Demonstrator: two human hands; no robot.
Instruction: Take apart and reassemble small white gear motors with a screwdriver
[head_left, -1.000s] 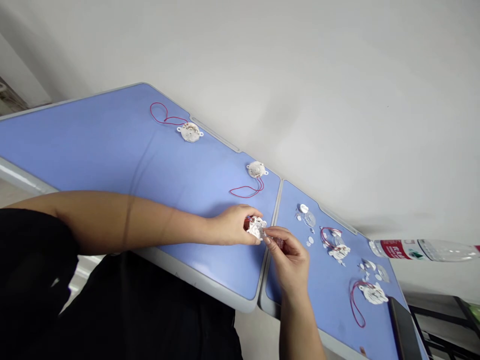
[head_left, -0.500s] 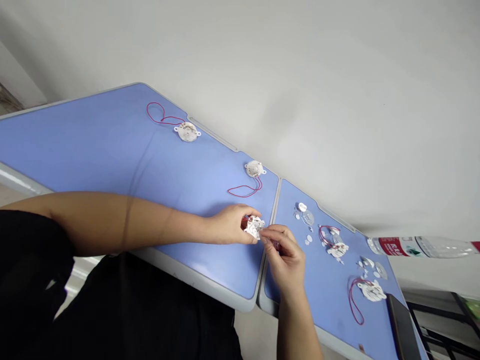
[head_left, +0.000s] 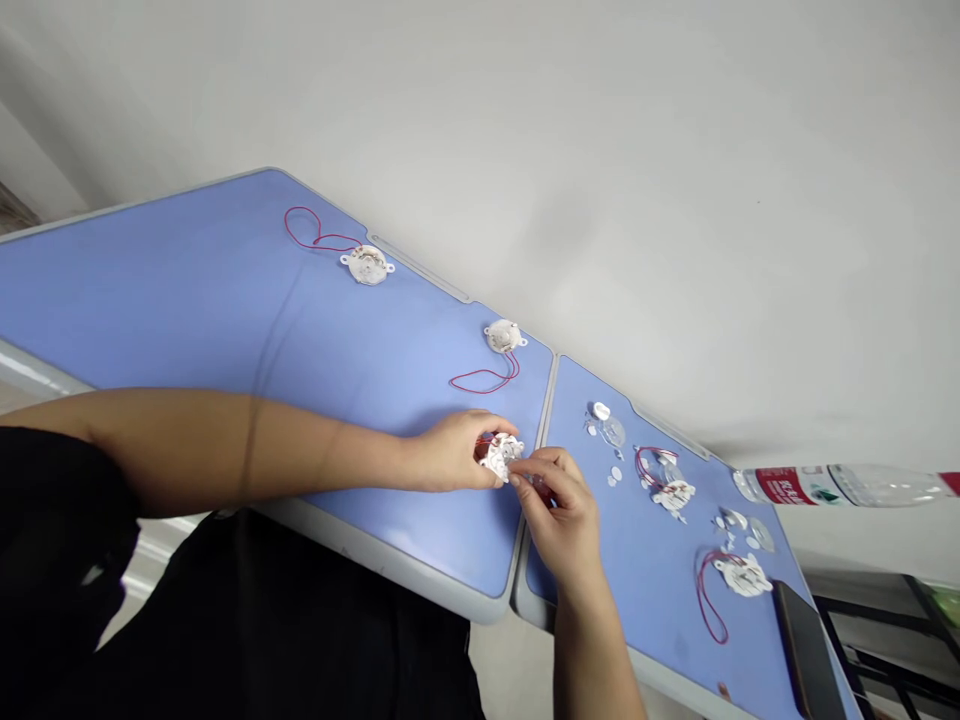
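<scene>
My left hand (head_left: pixel 448 456) holds a small round white plastic housing (head_left: pixel 501 456) between thumb and fingers, just above the blue table. Red wire shows between the palm and the housing. My right hand (head_left: pixel 564 518) reaches in from the right, thumb and forefinger pinched together at the housing's right edge. Whatever sits in that pinch is too small and covered to make out. Beyond my left hand lies a similar round white unit (head_left: pixel 504 336) with a loop of red wire. Another such unit (head_left: pixel 367 265) rests farther left near the table's back edge.
On the right-hand table (head_left: pixel 637 600) lie two more white housings, one with red wires here (head_left: pixel 744 576), plus small white discs (head_left: pixel 615 475) and clear round covers (head_left: pixel 613 432). A water bottle (head_left: pixel 847 487) lies at the far right, above a dark phone-like slab (head_left: pixel 806 645).
The whole view has shifted slightly. Both hands stay together at the housing, and my right fingers remain pinched at its edge. Nothing on the tables has moved.
</scene>
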